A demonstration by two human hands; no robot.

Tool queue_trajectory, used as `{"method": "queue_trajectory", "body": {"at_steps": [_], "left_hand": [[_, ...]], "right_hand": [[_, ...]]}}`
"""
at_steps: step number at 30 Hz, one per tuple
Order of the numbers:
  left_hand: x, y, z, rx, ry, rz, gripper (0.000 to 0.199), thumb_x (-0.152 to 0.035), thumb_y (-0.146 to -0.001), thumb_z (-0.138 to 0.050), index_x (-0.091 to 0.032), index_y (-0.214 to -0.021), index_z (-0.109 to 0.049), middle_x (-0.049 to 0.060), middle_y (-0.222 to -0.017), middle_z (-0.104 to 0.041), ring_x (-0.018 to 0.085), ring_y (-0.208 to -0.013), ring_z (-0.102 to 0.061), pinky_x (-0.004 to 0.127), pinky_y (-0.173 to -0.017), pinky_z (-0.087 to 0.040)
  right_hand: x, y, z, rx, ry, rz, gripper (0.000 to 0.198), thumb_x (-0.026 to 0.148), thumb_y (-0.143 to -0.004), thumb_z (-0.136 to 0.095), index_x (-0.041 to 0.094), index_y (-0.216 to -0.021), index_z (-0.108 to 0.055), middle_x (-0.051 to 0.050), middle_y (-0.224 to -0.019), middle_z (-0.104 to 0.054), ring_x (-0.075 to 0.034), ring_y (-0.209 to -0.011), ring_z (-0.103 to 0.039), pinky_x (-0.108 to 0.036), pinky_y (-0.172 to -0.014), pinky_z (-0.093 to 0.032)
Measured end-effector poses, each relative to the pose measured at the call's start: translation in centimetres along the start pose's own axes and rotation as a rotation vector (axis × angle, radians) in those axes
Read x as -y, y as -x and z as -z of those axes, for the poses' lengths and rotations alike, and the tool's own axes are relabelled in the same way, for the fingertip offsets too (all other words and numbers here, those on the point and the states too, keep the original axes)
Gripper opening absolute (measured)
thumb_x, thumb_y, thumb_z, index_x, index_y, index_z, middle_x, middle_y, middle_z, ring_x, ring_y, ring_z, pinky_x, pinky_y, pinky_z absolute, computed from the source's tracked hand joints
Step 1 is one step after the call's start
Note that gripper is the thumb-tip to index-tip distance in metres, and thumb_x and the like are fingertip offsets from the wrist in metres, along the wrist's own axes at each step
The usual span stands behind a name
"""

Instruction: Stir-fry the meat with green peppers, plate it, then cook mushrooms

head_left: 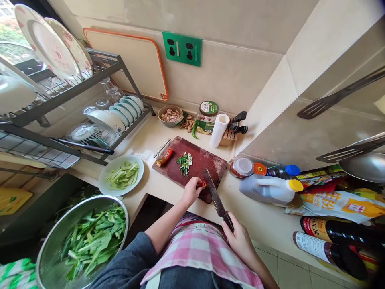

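Note:
My right hand point(239, 237) is closed around the handle of a kitchen knife point(215, 196), its dark blade pointing up over the near right part of a reddish-brown cutting board point(168, 170). On the board's near edge, my left hand point(192, 190) pinches a small red chili pepper point(203, 184) beside the blade; the fingers partly hide it. Farther left on the board lies a larger red and orange pepper point(164, 157). A small pile of chopped green onion point(184, 163), green and white, sits in the middle.
A plate of sliced pale green vegetable point(124, 176) and a metal bowl of leafy greens point(93, 241) stand left. Behind are a garlic bowl point(170, 116), a paper towel roll point(219, 130) and a knife block point(230, 136). Bottles, including a yellow-capped jug point(267, 189), line the right. A dish rack point(99, 74) stands upper left.

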State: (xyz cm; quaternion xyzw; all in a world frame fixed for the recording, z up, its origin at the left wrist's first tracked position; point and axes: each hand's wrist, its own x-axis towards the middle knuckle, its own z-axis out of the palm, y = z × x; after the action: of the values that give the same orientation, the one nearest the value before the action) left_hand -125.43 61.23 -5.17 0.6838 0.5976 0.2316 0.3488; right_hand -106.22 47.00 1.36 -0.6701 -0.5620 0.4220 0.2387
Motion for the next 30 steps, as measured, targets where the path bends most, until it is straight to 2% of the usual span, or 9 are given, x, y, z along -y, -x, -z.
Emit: {"method": "queue_trajectory", "body": {"at_steps": [3, 6, 9, 12, 15, 23, 30], "left_hand": [[0.1, 0.3, -0.1, 0.027, -0.001, -0.009, 0.009, -0.019, -0.077, -0.060, -0.021, -0.084, -0.054, 0.000, -0.087, -0.060, 0.014, -0.083, -0.057, 0.027, -0.078, -0.048], [0.0, 0.4, -0.2, 0.091, 0.002, -0.028, 0.022, -0.019, -0.077, -0.061, -0.023, -0.097, -0.054, -0.003, -0.083, -0.061, 0.013, -0.076, -0.058, 0.025, -0.073, -0.048], [-0.2, 0.1, 0.1, 0.151, -0.009, -0.066, 0.032, -0.017, -0.076, -0.062, -0.025, -0.105, -0.055, -0.003, -0.086, -0.062, 0.014, -0.080, -0.060, 0.025, -0.077, -0.047], [-0.4, -0.4, 0.4, 0.174, -0.032, -0.087, 0.025, -0.015, -0.076, -0.061, -0.026, -0.098, -0.060, -0.001, -0.095, -0.061, 0.015, -0.090, -0.059, 0.025, -0.083, -0.046], [-0.5, -0.7, 0.4, 0.168, -0.049, -0.082, 0.020, -0.015, -0.076, -0.061, -0.024, -0.094, -0.061, 0.000, -0.097, -0.060, 0.016, -0.092, -0.059, 0.026, -0.084, -0.046], [0.3, -1.0, 0.0, 0.136, -0.063, -0.095, 0.009, -0.017, -0.075, -0.064, -0.022, -0.083, -0.061, 0.000, -0.087, -0.060, 0.015, -0.084, -0.059, 0.026, -0.078, -0.047], [1.0, -1.3, -0.3, 0.101, -0.074, -0.136, 0.008, -0.016, -0.076, -0.064, -0.021, -0.079, -0.059, -0.001, -0.083, -0.060, 0.014, -0.081, -0.059, 0.024, -0.076, -0.047]], "right_hand": [[0.3, 0.1, 0.0, -0.001, 0.024, -0.002, 0.036, 0.043, -0.087, -0.040, 0.019, -0.108, -0.056, -0.008, -0.087, -0.070, -0.021, -0.073, -0.066, -0.027, -0.063, -0.048], [0.6, 0.2, -0.1, -0.012, 0.009, -0.036, 0.036, 0.044, -0.086, -0.040, 0.019, -0.107, -0.056, -0.007, -0.081, -0.069, -0.021, -0.071, -0.065, -0.027, -0.061, -0.048], [0.9, 0.3, -0.1, -0.017, -0.020, -0.093, 0.037, 0.046, -0.086, -0.041, 0.019, -0.106, -0.055, -0.005, -0.070, -0.067, -0.021, -0.063, -0.064, -0.027, -0.055, -0.047], [1.1, 0.3, 0.0, -0.022, -0.051, -0.115, 0.034, 0.047, -0.085, -0.043, 0.020, -0.103, -0.055, -0.004, -0.068, -0.067, -0.021, -0.060, -0.063, -0.026, -0.049, -0.045], [1.3, 0.4, 0.0, -0.010, -0.074, -0.118, 0.034, 0.048, -0.085, -0.043, 0.020, -0.101, -0.055, -0.005, -0.071, -0.067, -0.020, -0.062, -0.064, -0.026, -0.048, -0.044], [1.0, 0.2, -0.8, -0.035, 0.025, -0.047, 0.034, 0.044, -0.086, -0.039, 0.019, -0.103, -0.054, -0.008, -0.087, -0.070, -0.022, -0.075, -0.066, -0.029, -0.065, -0.049], [0.9, -2.3, -1.9, 0.011, 0.049, -0.012, 0.021, 0.037, -0.087, -0.039, 0.020, -0.089, -0.053, -0.004, -0.074, -0.065, -0.018, -0.064, -0.062, -0.026, -0.060, -0.046]]}}
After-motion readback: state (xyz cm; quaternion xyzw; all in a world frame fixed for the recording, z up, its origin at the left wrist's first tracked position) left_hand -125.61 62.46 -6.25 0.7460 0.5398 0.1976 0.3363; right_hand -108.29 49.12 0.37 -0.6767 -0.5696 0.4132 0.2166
